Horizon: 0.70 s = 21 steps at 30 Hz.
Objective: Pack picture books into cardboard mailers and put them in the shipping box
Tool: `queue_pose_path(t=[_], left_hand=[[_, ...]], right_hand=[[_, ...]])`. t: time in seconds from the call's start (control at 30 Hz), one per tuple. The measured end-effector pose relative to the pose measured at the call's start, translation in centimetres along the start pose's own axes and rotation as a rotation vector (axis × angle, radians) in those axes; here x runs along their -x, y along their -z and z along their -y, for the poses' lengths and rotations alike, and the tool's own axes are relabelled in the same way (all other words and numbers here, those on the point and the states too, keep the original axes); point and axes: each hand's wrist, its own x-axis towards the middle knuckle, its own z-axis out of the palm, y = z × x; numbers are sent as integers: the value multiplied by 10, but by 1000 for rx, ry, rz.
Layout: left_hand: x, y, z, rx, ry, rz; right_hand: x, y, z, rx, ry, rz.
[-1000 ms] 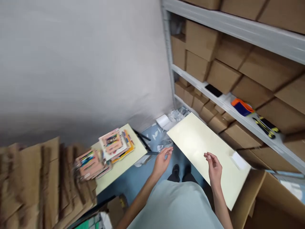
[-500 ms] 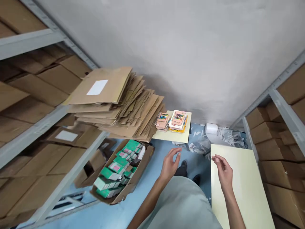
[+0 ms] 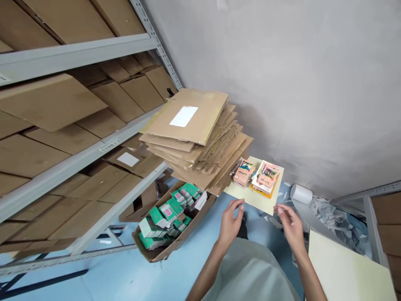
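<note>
My left hand (image 3: 231, 222) is in the air in front of my body, thumb and fingers curved with a gap between them and nothing held. To its right, my right hand (image 3: 290, 225) hovers empty with loosely bent fingers. Both are nearest to a pale-topped small table (image 3: 241, 191) by the wall. On that table lie a stack of pink-covered packs (image 3: 244, 172) and a stack of pink, white and yellow booklets or packs (image 3: 266, 177). Neither hand touches them. Left of the table rises a tall, uneven stack of flattened cardboard (image 3: 200, 121) with a white label on top.
An open carton (image 3: 175, 246) of green-and-white boxes stands on the blue floor at left. Metal shelving (image 3: 75, 54) with cardboard boxes lines the left side. A white roll (image 3: 301, 194) and crumpled plastic (image 3: 335, 221) lie near the wall. A pale tabletop (image 3: 344, 267) is at lower right.
My view has turned left, so the shelving, cardboard stack and small table appear farther right. My hands have come a little closer together, near the small table's front edge.
</note>
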Motion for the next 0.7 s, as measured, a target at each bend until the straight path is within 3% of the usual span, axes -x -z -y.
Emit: queue_pose_path(t=[0.17,0.37,0.53,0.7], left_hand=[[-70,21,6,20,-36,100],[-146,32,18,14,-81,230],[-183,17,32,4,-63,274],[-192,-23,47,16,6,330]], right_hand=[[-46,-43,1,33,8,-41],[-87,-74,6,127,6,-142],[-110,-71,9,169,-32,-169],[-130,-45,-2,198,-84,-207]])
